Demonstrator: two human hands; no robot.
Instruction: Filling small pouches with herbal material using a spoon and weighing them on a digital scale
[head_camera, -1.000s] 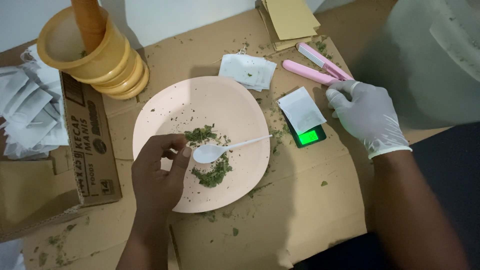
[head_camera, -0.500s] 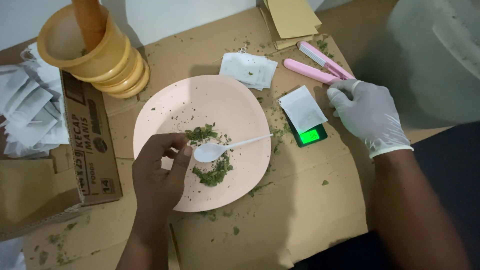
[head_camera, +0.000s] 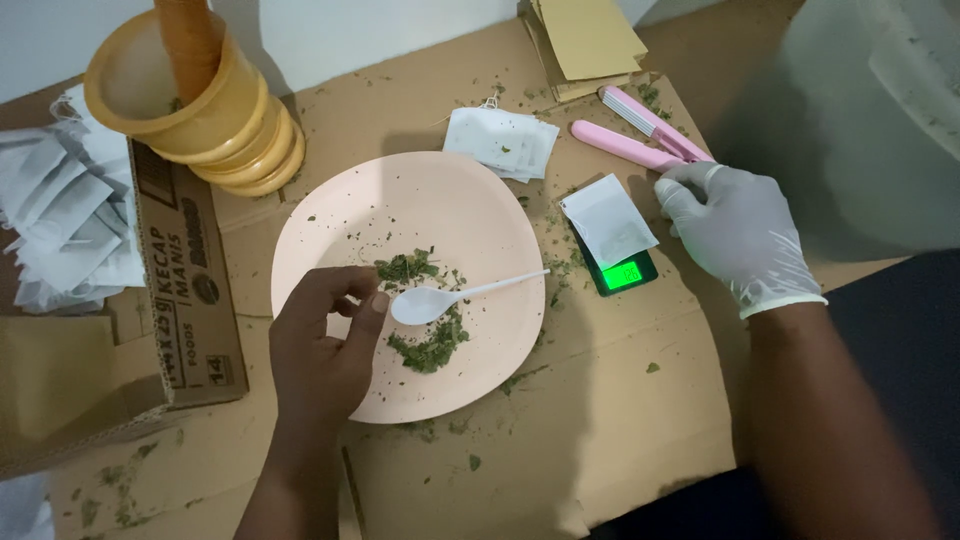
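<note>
Head view: green leaves (head_camera: 420, 310) on pink plate (head_camera: 440, 200)

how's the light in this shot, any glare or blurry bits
Head view: dim, soft indoor light; the scale display glows green, brightest spot; a faint shadow falls left of the pink plate; the grey bulk at upper right is out of focus; left hand and gloved right hand look sharp.

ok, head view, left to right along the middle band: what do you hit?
Pile of white paper sachets → brown cardboard box → bare left hand → white plastic spoon → small black pocket scale → white-gloved right hand
</note>
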